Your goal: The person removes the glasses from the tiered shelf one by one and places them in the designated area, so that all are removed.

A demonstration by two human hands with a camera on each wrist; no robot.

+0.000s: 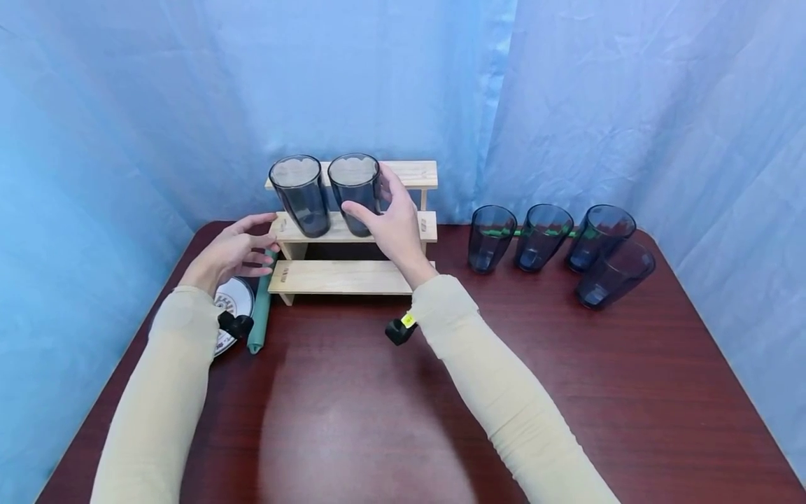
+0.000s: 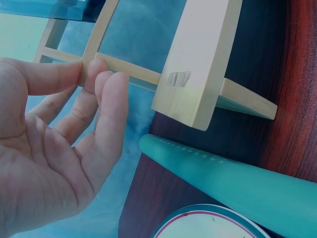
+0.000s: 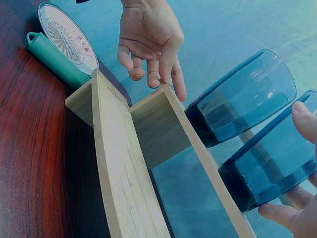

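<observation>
One tapered smoky-blue glass tumbler (image 1: 348, 185) is standing upright — long axis vertical — on the middle tier of a pale wooden rack (image 1: 343, 277), just left of the nearer right hand (image 1: 397, 225), which is grasping it. The left hand (image 1: 231, 252) is pinching the rack's end. One matching tumbler (image 1: 304, 199) is standing between the hands; four more tumblers (image 1: 492, 239) are sitting rightward.

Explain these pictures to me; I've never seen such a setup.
There is no machine: these are a person's bare hands. The wide picture comes from a head camera, the others from wrist cameras. The right hand holds a dark glass at the middle step of a wooden rack, beside another glass. The left hand is at that step's left end; its grip is unclear. On the red-brown table, four more glasses stand right; a green cylinder and printed disc lie left.
</observation>
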